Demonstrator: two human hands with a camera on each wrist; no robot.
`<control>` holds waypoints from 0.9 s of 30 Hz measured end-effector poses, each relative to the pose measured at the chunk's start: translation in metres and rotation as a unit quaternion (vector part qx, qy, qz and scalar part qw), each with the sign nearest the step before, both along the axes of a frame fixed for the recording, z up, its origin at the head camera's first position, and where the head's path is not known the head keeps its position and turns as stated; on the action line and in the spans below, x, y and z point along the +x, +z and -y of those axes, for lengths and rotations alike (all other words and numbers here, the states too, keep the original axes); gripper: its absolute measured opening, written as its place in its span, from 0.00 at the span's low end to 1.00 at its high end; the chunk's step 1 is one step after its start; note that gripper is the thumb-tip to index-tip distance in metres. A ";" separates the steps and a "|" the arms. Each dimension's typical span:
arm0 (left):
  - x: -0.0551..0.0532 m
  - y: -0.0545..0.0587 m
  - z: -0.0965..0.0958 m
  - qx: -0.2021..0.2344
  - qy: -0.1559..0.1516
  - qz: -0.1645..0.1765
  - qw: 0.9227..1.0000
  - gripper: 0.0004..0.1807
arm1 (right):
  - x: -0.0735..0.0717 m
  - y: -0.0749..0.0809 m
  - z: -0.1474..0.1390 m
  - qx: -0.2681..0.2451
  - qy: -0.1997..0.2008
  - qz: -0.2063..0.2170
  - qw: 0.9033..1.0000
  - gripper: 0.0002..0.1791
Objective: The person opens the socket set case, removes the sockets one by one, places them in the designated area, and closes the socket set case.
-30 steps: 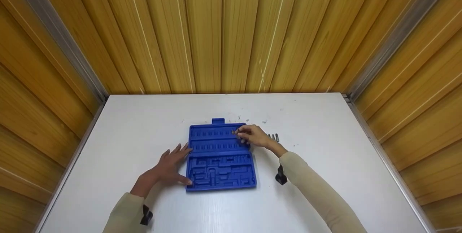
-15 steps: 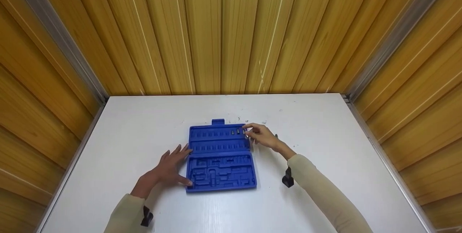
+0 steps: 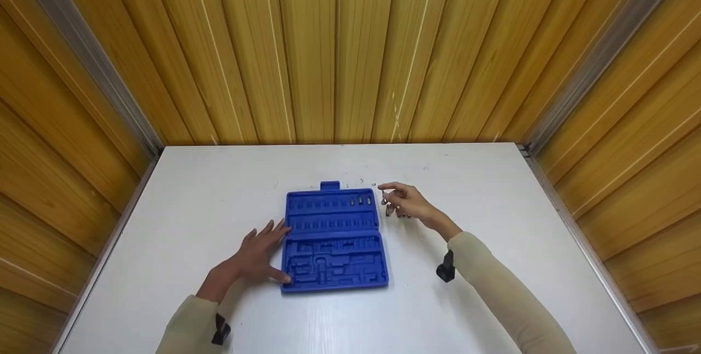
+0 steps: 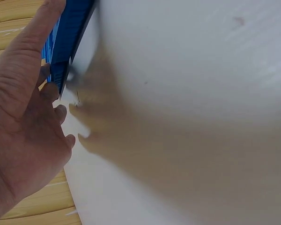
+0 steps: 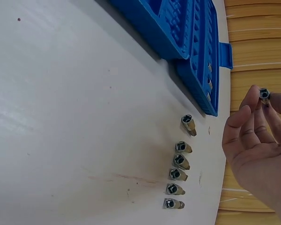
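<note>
A blue plastic tool case (image 3: 334, 232) lies open and flat, its moulded slots facing up. Three small metal sockets (image 3: 360, 200) sit side by side at the right end of its top row. My left hand (image 3: 254, 255) is spread at the case's left side, thumb and fingertips resting on the edge; the left wrist view shows its thumb (image 4: 37, 33) against the blue wall. To the right of the case, my right hand (image 3: 411, 200) pinches one metal socket (image 5: 264, 95) between thumb and forefinger, held above the table. Its square hole faces the right wrist camera.
Several more sockets (image 5: 179, 161) lie in a rough row on the white table (image 5: 84, 117), partly under my right hand in the head view. A latch tab (image 3: 329, 185) sticks out from the case's far edge. Wood-patterned panels (image 3: 334, 52) stand behind the table and along both sides.
My right hand was over the case's upper right slots, let go of a socket in the end slot, and moved right; it now pinches another socket. My left hand stays put.
</note>
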State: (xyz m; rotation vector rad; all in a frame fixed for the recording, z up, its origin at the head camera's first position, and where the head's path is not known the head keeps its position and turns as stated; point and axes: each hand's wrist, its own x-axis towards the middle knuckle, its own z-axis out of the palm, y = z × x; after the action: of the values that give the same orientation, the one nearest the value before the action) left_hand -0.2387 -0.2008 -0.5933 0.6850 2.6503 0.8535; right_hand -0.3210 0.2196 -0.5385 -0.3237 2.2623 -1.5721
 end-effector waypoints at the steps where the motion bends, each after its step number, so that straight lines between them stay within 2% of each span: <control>1: 0.000 0.000 0.000 0.000 0.000 0.001 1.000 0.68 | 0.000 0.001 -0.002 0.003 0.000 -0.002 1.000 0.26; 7: 0.001 0.002 0.000 0.000 0.000 0.010 1.000 0.69 | 0.000 0.001 -0.017 0.023 0.004 -0.005 1.000 0.29; 11: 0.001 0.001 0.001 -0.004 -0.001 0.004 1.000 0.69 | 0.000 0.005 -0.028 0.031 0.002 -0.004 1.000 0.30; 18: -0.001 0.001 0.000 -0.010 -0.005 -0.009 1.000 0.69 | -0.001 0.010 -0.054 0.061 -0.012 -0.026 0.998 0.30; 23: -0.001 0.001 0.000 -0.015 -0.009 -0.017 1.000 0.69 | 0.001 0.006 -0.070 0.079 -0.025 -0.036 0.996 0.30; 27: -0.001 0.002 0.000 -0.011 -0.005 -0.010 1.000 0.69 | 0.004 0.001 -0.082 0.100 -0.033 -0.040 0.994 0.30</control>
State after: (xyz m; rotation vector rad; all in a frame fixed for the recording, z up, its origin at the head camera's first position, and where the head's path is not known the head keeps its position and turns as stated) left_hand -0.2395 -0.2005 -0.5916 0.7035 2.6671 0.8176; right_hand -0.3174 0.3017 -0.5373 -0.2636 2.4903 -1.3711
